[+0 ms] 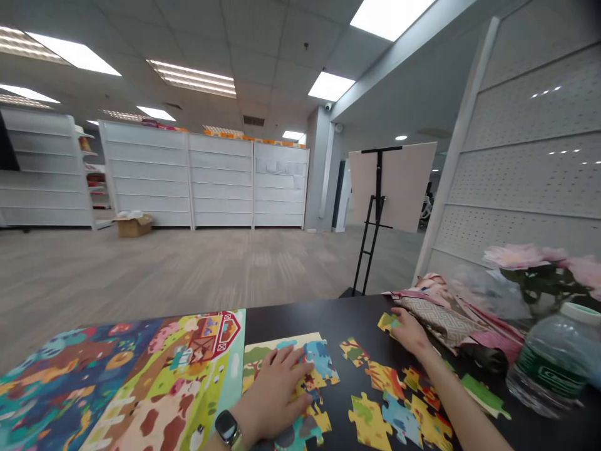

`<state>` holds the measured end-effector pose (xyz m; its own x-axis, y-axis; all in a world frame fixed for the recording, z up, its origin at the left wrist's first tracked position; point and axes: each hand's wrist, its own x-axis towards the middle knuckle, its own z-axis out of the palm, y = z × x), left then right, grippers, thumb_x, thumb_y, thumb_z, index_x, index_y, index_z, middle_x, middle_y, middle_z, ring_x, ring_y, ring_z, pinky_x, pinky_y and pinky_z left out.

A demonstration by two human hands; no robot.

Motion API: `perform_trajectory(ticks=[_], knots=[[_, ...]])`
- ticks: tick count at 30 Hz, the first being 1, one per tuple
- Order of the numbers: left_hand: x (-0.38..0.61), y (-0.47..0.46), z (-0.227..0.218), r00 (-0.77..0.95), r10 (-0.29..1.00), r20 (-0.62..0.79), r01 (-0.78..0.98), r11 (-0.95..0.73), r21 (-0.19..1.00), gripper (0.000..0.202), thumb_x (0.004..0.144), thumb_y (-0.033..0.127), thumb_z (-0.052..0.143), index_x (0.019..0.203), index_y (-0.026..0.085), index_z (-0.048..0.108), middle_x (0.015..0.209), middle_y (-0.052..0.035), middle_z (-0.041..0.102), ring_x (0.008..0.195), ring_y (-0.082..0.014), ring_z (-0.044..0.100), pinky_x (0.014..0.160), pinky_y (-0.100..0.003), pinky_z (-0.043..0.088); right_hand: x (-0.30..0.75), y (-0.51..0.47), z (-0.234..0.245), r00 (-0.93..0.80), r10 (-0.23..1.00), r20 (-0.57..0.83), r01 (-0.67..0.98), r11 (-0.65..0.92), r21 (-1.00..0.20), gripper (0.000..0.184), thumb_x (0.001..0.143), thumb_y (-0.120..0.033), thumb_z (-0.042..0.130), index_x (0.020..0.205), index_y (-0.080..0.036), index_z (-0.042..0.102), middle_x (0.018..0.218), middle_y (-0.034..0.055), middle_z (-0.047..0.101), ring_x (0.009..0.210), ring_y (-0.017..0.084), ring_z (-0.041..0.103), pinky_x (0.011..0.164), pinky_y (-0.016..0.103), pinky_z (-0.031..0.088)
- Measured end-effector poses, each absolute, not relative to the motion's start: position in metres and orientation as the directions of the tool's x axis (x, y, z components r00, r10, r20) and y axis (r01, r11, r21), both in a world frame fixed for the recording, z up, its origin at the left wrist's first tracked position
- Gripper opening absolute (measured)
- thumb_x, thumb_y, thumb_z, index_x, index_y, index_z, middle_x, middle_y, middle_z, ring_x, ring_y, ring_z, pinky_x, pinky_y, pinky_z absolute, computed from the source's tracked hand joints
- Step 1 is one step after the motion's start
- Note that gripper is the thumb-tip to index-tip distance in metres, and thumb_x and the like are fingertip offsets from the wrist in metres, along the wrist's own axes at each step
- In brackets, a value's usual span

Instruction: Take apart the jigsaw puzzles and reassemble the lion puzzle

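Observation:
My left hand (277, 391), with a watch on its wrist, lies flat with fingers spread on a partly joined block of puzzle pieces (291, 366) on the black table (338, 313). My right hand (409, 331) reaches to the far side of the table and rests its fingers on a yellow and green puzzle piece (387, 322); whether it grips the piece does not show. Several loose puzzle pieces (394, 407) lie between my two arms. A large colourful farm picture sheet (122, 376) lies left of my left hand.
A clear water bottle (554, 363) stands at the right edge. Behind it are pink flowers (535, 260) and a pile of patterned fabric (446, 313). A black easel with a board (389, 188) stands on the floor beyond the table. White shelving (201, 181) lines the far wall.

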<state>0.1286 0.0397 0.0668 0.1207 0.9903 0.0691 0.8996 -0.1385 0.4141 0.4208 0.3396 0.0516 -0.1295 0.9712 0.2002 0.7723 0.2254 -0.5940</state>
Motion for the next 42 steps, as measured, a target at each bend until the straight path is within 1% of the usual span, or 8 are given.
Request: perform_trajectory(ticks=[6,11,17,21,31,37,40,42], knots=[[0.124,0.040,0.061,0.135,0.985,0.110,0.881,-0.171,0.442,0.050,0.092,0.047,0.059,0.141,0.038,0.050,0.157,-0.0042,0.039,0.145,-0.0350,0.031,0.118,-0.062,0.021,0.364,0.282,0.056,-0.483,0.844,0.232,0.436,0.462,-0.773,0.054,0.076,-0.039,0.061,0.126,-0.018,0.060,0.101,0.0065,0.065,0.088,0.021,0.066,0.076,0.031,0.053],[0.123,0.041,0.061,0.150,0.979,0.135,0.884,-0.194,0.426,0.050,0.092,0.050,0.059,0.140,0.039,0.050,0.154,-0.0039,0.044,0.143,-0.0340,0.034,0.117,-0.062,0.024,0.343,0.252,0.056,-0.766,0.643,0.005,0.296,0.360,-0.885,0.045,0.069,-0.037,0.071,0.110,-0.019,0.067,0.091,0.0009,0.061,0.074,0.014,0.059,0.067,0.027,0.047],[0.123,0.041,0.060,0.141,0.983,0.121,0.890,-0.179,0.419,0.049,0.093,0.049,0.059,0.141,0.039,0.049,0.156,-0.0039,0.041,0.144,-0.0342,0.033,0.116,-0.063,0.024,0.367,0.267,0.069,-0.693,0.721,-0.027,0.362,0.316,-0.877,0.044,0.063,-0.030,0.071,0.105,-0.018,0.066,0.085,-0.0014,0.055,0.068,0.012,0.052,0.059,0.024,0.039],[0.123,0.042,0.060,0.137,0.984,0.109,0.891,-0.171,0.421,0.049,0.094,0.049,0.057,0.141,0.039,0.049,0.157,-0.0046,0.040,0.145,-0.0341,0.032,0.117,-0.062,0.023,0.370,0.264,0.071,-0.697,0.715,-0.056,0.327,0.247,-0.912,0.044,0.066,-0.028,0.062,0.109,-0.019,0.065,0.091,0.0000,0.060,0.063,0.010,0.050,0.054,0.023,0.033],[0.123,0.041,0.060,0.136,0.986,0.099,0.890,-0.165,0.426,0.048,0.094,0.048,0.059,0.140,0.040,0.049,0.157,-0.0019,0.039,0.145,-0.0337,0.031,0.118,-0.062,0.021,0.360,0.253,0.074,-0.775,0.624,-0.099,0.131,0.005,-0.991,0.044,0.063,-0.019,0.064,0.107,-0.021,0.066,0.100,0.0037,0.072,0.083,0.014,0.064,0.061,0.023,0.038],[0.123,0.041,0.060,0.142,0.984,0.106,0.895,-0.173,0.411,0.049,0.094,0.049,0.058,0.141,0.040,0.048,0.157,-0.0018,0.040,0.144,-0.0329,0.032,0.118,-0.061,0.022,0.360,0.245,0.074,-0.809,0.579,-0.101,0.160,0.053,-0.986,0.039,0.076,-0.027,0.071,0.115,-0.023,0.064,0.110,0.0048,0.070,0.091,0.015,0.065,0.068,0.023,0.044],[0.122,0.042,0.060,0.148,0.982,0.120,0.901,-0.184,0.393,0.049,0.094,0.049,0.059,0.140,0.039,0.049,0.156,-0.0034,0.041,0.144,-0.0333,0.033,0.117,-0.061,0.024,0.358,0.242,0.076,-0.849,0.520,-0.095,0.172,0.102,-0.980,0.051,0.079,-0.033,0.074,0.127,-0.025,0.058,0.125,0.0074,0.063,0.103,0.019,0.064,0.083,0.029,0.049],[0.122,0.042,0.060,0.151,0.981,0.125,0.906,-0.188,0.379,0.049,0.094,0.049,0.059,0.141,0.038,0.049,0.155,-0.0045,0.042,0.143,-0.0340,0.034,0.116,-0.062,0.026,0.355,0.238,0.080,-0.846,0.526,-0.093,0.201,0.152,-0.968,0.060,0.077,-0.035,0.077,0.132,-0.025,0.055,0.125,0.0075,0.059,0.094,0.017,0.064,0.079,0.030,0.051]])
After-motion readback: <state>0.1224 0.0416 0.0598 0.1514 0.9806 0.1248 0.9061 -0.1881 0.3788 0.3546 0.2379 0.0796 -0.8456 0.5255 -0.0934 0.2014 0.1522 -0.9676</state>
